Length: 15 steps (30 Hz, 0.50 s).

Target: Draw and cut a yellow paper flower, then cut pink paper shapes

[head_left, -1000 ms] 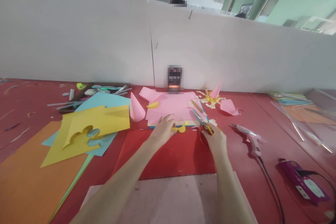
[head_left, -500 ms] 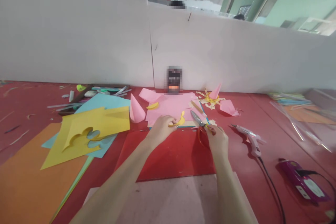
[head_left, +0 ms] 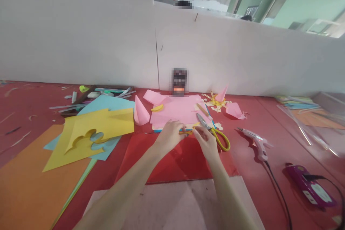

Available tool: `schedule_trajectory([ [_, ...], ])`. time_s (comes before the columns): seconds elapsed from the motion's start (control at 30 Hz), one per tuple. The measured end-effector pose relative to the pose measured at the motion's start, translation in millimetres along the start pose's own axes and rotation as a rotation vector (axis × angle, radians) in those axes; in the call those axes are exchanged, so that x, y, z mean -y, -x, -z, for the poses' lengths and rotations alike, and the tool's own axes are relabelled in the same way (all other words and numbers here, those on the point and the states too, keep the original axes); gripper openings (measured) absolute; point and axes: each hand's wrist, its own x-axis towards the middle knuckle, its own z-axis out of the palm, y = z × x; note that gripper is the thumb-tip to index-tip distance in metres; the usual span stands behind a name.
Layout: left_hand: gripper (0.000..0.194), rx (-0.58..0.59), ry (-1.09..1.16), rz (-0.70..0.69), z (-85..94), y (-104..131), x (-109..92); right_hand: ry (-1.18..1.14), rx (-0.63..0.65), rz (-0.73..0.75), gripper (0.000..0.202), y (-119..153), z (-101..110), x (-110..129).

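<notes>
Over the red board, my left hand (head_left: 170, 136) pinches a small cut piece of yellow paper (head_left: 185, 132) by its left end. The fingertips of my right hand (head_left: 207, 142) close on the other end of this piece, partly covering it. Yellow-handled scissors (head_left: 222, 140) lie just right of my right hand, blades pointing away to the upper left. Beyond my hands are pink paper sheets (head_left: 176, 111), with a yellow paper crescent (head_left: 157, 108) on their left part. A pink paper cone (head_left: 140, 112) stands left of the sheets.
Yellow paper (head_left: 118, 124) with curved cutouts lies over blue and orange sheets at left. A glue gun (head_left: 256, 140) and a purple power strip (head_left: 309, 185) with cords lie at right. Behind are a pen tray (head_left: 81, 102), a second pink cone (head_left: 222, 94) and a white partition (head_left: 107, 39).
My right hand has let go of the scissors, which now lie on the table. It has moved left to the yellow paper piece that my left hand holds.
</notes>
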Motion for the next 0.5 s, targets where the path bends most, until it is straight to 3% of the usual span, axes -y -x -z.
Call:
schedule_trajectory([
  [0.3,0.012,0.091,0.050,0.027,4.3,4.7,-10.9,-0.075,0.000,-0.021,0.023,-1.7,0.3,-8.0],
  [0.5,0.024,-0.030,0.174,0.034,15.1,2.6,-15.6,-0.023,0.092,-0.050,0.021,2.3,-1.5,-1.0],
])
